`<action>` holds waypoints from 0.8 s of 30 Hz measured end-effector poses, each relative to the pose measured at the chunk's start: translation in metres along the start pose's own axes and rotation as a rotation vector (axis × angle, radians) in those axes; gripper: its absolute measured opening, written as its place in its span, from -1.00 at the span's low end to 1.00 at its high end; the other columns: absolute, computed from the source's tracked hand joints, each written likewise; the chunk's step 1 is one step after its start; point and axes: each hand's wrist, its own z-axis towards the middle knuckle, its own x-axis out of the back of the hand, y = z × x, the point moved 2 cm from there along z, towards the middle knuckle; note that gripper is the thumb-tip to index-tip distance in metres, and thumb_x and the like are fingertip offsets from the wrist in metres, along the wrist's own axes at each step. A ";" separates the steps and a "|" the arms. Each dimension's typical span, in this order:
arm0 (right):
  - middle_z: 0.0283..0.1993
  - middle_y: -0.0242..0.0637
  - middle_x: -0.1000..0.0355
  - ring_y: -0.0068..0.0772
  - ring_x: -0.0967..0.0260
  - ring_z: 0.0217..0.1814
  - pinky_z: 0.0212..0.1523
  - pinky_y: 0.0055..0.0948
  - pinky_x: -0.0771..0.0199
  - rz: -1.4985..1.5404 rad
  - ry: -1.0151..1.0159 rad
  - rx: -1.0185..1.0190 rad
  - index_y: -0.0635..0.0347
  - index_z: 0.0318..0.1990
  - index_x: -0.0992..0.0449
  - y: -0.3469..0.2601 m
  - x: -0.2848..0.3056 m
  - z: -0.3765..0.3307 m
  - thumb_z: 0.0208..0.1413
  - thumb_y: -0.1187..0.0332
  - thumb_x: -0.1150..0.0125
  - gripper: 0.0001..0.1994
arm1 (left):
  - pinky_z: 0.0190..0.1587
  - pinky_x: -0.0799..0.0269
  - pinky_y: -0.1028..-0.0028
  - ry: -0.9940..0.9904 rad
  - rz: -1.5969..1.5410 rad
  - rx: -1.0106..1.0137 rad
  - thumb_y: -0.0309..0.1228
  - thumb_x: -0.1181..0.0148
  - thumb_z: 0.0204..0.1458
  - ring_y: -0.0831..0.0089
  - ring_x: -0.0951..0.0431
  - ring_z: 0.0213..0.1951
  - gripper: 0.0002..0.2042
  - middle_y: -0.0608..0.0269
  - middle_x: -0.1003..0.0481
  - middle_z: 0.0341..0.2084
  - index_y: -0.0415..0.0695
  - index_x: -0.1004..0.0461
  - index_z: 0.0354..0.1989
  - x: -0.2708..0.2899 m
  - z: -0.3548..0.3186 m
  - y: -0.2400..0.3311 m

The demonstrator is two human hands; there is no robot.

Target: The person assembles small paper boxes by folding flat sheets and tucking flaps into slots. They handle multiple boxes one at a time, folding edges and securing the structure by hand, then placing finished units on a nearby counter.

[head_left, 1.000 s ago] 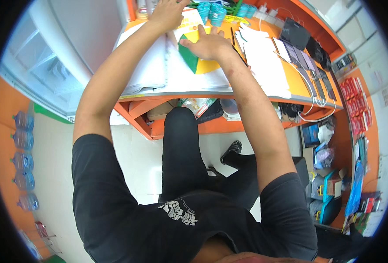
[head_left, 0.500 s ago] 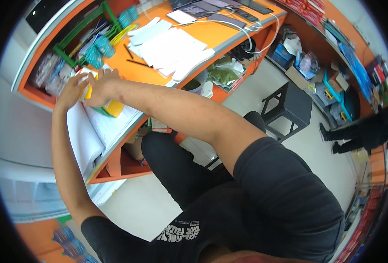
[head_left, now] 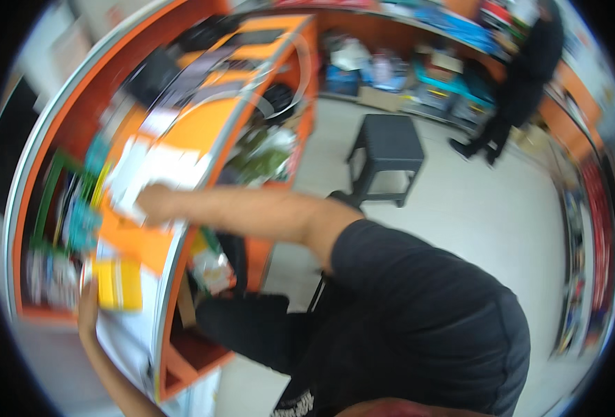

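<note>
At the far left, my left hand (head_left: pixel 88 306) is beside the left edge of a flat yellow packet (head_left: pixel 118 283). Its blurred fingers point away from me, and their grip cannot be made out. The packet lies over an open white book (head_left: pixel 123 340) on the orange counter. Farther along, my right hand (head_left: pixel 156 203) is over the near part of a spread of loose white papers (head_left: pixel 156 167). Motion smears its fingers, so whether they hold a sheet is unclear.
Several phones and white cables (head_left: pixel 252 87) lie on the far counter (head_left: pixel 202 115). A green rack (head_left: pixel 47 201) and teal rolls (head_left: pixel 84 226) stand along the left. A black stool (head_left: pixel 391 142) is on the floor; a person in dark clothes (head_left: pixel 522 76) stands by the back shelves.
My right hand has left the yellow packet and moved to the white papers. My left hand has stayed by the packet. The whole view has swung, and the packet now shows more fully.
</note>
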 end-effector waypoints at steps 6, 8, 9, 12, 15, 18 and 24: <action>-0.23 0.03 -0.58 0.00 -0.56 -0.13 -0.15 -0.20 -0.57 0.073 0.017 -0.100 0.28 -0.34 -0.66 0.007 0.024 0.004 -0.18 0.33 -0.38 -0.76 | 0.06 -0.30 0.23 0.269 0.704 -0.048 -0.06 0.09 0.29 0.18 -0.42 0.04 -0.52 0.03 -0.49 -0.08 -0.34 -0.41 -0.02 0.022 0.006 0.099; -0.23 0.10 -0.56 0.06 -0.55 -0.11 -0.13 -0.18 -0.57 0.154 0.062 -0.188 0.37 -0.39 -0.64 0.002 0.050 -0.020 -0.19 0.49 -0.28 -0.84 | -0.01 -0.33 0.25 0.605 0.742 -0.416 0.00 0.04 0.25 0.25 -0.43 0.04 -0.48 0.10 -0.48 -0.07 -0.29 -0.41 0.03 0.002 0.021 0.115; -0.23 0.14 -0.55 0.09 -0.55 -0.13 -0.14 -0.16 -0.58 0.176 0.117 -0.244 0.41 -0.40 -0.62 0.012 0.058 -0.027 -0.17 0.49 -0.26 -0.84 | -0.03 -0.34 0.26 0.471 0.420 -0.276 0.05 0.02 0.23 0.27 -0.43 0.03 -0.45 0.14 -0.48 -0.07 -0.25 -0.41 0.06 -0.021 0.037 0.136; -0.25 0.27 -0.51 0.22 -0.54 -0.18 -0.15 -0.07 -0.57 0.294 0.311 -0.324 0.53 -0.42 -0.57 0.013 0.068 -0.031 -0.12 0.51 -0.19 -0.83 | -0.05 -0.32 0.35 0.103 -0.363 0.129 0.24 0.02 0.17 0.37 -0.45 0.02 -0.36 0.22 -0.46 -0.05 -0.08 -0.37 0.15 -0.066 0.068 0.191; -0.26 0.30 -0.51 0.26 -0.53 -0.19 -0.15 -0.06 -0.57 0.411 0.421 -0.409 0.56 -0.43 -0.56 0.001 0.085 -0.039 -0.08 0.51 -0.15 -0.82 | -0.03 -0.32 0.35 -0.014 -0.775 0.346 0.31 0.06 0.16 0.35 -0.46 0.01 -0.35 0.18 -0.46 -0.05 -0.07 -0.36 0.07 -0.109 0.097 0.195; -0.26 0.30 -0.51 0.18 -0.54 -0.15 -0.14 -0.10 -0.55 0.491 0.308 -0.359 0.51 -0.35 -0.58 0.013 0.087 -0.038 -0.08 0.48 -0.15 -0.78 | -0.03 -0.36 0.38 -0.116 -0.942 0.204 0.30 -0.02 0.12 0.34 -0.47 0.01 -0.36 0.14 -0.46 -0.03 -0.07 -0.36 0.03 -0.137 0.110 0.221; -0.26 0.17 -0.55 0.05 -0.57 -0.22 -0.24 -0.20 -0.56 0.785 0.251 -0.375 0.44 -0.30 -0.61 0.010 0.096 -0.034 -0.14 0.44 -0.19 -0.75 | 0.09 -0.33 0.49 -0.055 -1.148 0.167 0.23 -0.14 0.10 0.43 -0.48 0.09 -0.39 0.17 -0.46 0.02 -0.04 -0.34 0.06 -0.138 0.122 0.182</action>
